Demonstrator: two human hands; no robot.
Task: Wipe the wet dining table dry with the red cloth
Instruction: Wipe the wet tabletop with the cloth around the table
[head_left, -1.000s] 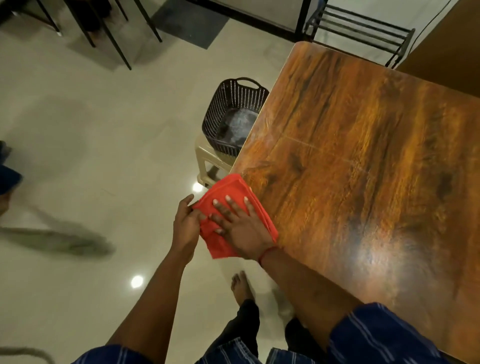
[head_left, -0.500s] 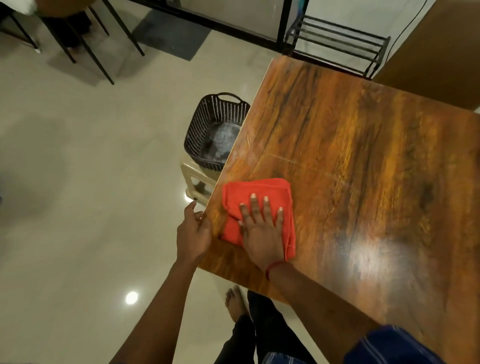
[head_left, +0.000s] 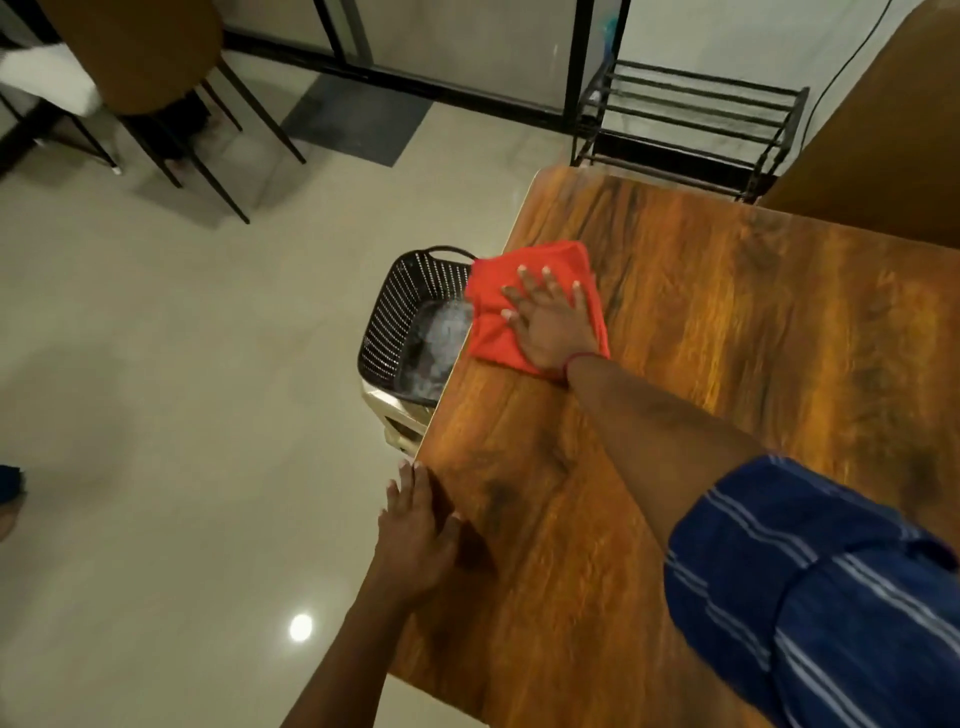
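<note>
Pressing our right hand (head_left: 553, 325) flat, fingers spread, we hold the red cloth (head_left: 524, 299) down by the left edge of the dining table (head_left: 727, 322). Our left hand (head_left: 415, 525) lies open on that edge, holding nothing. We can read no writing anywhere. A black basket (head_left: 400, 317) sits beside the table.

Home dining area. A wood-grain dining table (head_left: 727, 364) stands on pale glossy floor tiles (head_left: 182, 389); metal-legged chairs (head_left: 156, 78) at far left, a shoe rack (head_left: 691, 135) and doormat (head_left: 358, 119) by a glazed partition (head_left: 467, 47).
</note>
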